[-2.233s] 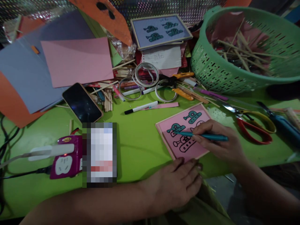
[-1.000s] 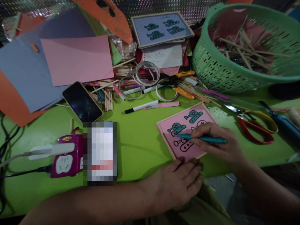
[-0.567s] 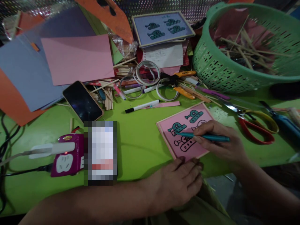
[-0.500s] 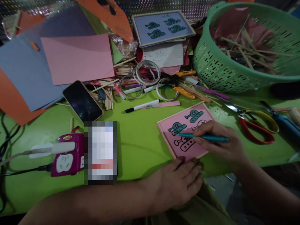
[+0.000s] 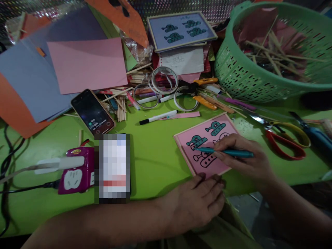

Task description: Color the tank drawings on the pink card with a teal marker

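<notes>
In the head view, my right hand (image 5: 243, 155) is closed around a teal felt-tip pen (image 5: 233, 152). Its tip touches the lower part of a tank drawing on a pink card (image 5: 185, 140) with a thin wooden border. Two tanks on the card are filled with teal, one of them only in part at its base; another in front shows black outlines. A further drawing is partly covered by my right fingers. My left hand (image 5: 199, 200) lies along the card's near edge, fingers extended and fingertips touching the border.
Left stand a phone (image 5: 92, 112), a second device with a blurred screen (image 5: 114, 166) and a purple power socket (image 5: 77, 171). Tape rolls (image 5: 164, 80), a white marker (image 5: 158, 117) and a framed blue card (image 5: 181, 30) lie behind. Red-and-yellow scissors (image 5: 285, 145) and a green basket (image 5: 259, 81) are right.
The phone's dark screen has lit up. The view has shifted very slightly. Both hands and the pen stay almost in the same place on the card.
</notes>
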A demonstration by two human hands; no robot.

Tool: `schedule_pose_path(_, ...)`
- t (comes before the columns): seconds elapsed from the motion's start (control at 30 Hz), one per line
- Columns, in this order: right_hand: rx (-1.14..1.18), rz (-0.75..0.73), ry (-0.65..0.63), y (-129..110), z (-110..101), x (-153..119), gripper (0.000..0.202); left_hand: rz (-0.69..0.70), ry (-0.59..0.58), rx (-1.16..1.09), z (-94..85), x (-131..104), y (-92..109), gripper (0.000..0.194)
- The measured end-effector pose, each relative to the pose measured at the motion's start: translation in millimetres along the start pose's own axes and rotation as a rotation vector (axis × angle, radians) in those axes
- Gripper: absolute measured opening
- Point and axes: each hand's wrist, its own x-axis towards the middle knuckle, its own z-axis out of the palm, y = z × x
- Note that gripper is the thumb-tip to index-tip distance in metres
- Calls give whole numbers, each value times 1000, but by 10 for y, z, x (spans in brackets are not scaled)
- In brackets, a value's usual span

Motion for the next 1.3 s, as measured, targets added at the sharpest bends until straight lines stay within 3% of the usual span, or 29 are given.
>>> schedule_pose_path(0.87,-19,-31,59,5,22,29,8,-13,49,-9,38,-1,18,40)
schedule_pose_path(1.3,-27,-33,68,0,32,34,10,16,-38,-5,-2,12,-1,41)
